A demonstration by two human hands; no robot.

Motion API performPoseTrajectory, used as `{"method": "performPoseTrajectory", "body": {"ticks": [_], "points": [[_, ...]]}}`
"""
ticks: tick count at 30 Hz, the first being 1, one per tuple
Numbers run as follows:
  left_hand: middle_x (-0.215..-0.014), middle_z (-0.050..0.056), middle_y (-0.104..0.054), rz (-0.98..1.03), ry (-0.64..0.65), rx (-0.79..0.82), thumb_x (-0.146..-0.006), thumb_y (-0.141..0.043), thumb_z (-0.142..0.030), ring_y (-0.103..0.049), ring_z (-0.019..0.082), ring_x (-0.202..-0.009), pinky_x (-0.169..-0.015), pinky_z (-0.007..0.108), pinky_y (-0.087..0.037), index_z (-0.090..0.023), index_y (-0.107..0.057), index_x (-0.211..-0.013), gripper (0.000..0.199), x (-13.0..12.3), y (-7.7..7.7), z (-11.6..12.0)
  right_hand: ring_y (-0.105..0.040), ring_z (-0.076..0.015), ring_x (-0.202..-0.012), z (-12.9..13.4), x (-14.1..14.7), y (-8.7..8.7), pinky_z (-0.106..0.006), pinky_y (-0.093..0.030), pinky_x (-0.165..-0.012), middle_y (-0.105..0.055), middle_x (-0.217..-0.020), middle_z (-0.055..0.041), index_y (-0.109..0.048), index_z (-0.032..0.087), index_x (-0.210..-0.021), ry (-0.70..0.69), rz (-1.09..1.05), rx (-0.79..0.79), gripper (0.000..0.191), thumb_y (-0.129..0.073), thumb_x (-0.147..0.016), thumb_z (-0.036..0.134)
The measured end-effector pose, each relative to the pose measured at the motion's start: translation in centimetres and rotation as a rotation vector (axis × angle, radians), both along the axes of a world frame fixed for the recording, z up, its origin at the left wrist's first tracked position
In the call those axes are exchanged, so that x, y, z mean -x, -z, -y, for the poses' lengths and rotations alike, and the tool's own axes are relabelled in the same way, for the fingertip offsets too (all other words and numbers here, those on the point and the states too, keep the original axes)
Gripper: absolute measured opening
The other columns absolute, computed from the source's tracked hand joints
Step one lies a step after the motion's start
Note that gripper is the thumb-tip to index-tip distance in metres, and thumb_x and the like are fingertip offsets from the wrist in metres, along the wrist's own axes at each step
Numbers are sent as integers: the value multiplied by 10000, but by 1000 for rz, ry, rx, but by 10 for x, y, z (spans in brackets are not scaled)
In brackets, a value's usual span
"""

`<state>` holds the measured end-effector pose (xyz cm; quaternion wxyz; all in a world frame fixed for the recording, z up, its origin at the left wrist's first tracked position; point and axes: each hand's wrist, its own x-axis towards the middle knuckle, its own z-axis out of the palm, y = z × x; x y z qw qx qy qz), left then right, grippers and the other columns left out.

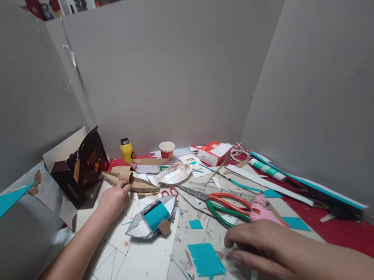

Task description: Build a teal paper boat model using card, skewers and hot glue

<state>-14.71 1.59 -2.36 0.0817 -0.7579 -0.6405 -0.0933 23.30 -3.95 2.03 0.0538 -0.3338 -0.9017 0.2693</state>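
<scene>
On the far left of the work area, my left hand is closed on a brown cardboard boat with a rolled strip on top. Nearer to me sits a second boat shape, grey and white with a turquoise band. My right hand hovers at the lower right, fingers loosely curled and apart, nothing in them. Beside it lies a turquoise square, and a smaller turquoise piece is farther off. Large scissors with orange and green handles lie beyond my right hand, next to a pink crumpled item.
A dark open box stands at the left. Along the back are a yellow bottle, a paper cup and a red-and-white pack. Long strips and a paint tube lie right. Grey panels enclose the table.
</scene>
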Motion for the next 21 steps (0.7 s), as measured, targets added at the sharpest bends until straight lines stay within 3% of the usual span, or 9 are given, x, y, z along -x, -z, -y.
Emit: {"method": "performPoseTrajectory", "body": {"ticks": [6,12,21], "points": [[-951,34,-635,-229,65,-16,-914,-565,-254,-610,145,-773,-687,317,-522,-136,-617,-948,134,-1,7,0,-643,-201,-823,-2,3,-5,-295,-471,-724,-698,-917,-67,-658,220,-985,-7,73,20,283,-413,-958,359],[-873,90,-619,-308,109,-115,-906,-456,-114,-592,191,-764,-672,320,-474,-130,-639,-867,187,-3,9,5,-644,-206,-823,-7,4,0,-303,-474,-730,-697,-908,-78,-663,210,-993,-17,82,12,278,-431,-952,358],[-1027,137,-621,-336,157,-196,-898,-422,-111,-555,255,-912,-747,364,-442,-158,-625,-959,218,-17,-3,-3,-645,-190,-797,-11,9,3,-276,-467,-696,-695,-888,-66,-659,203,-969,-44,64,3,253,-442,-955,332]]}}
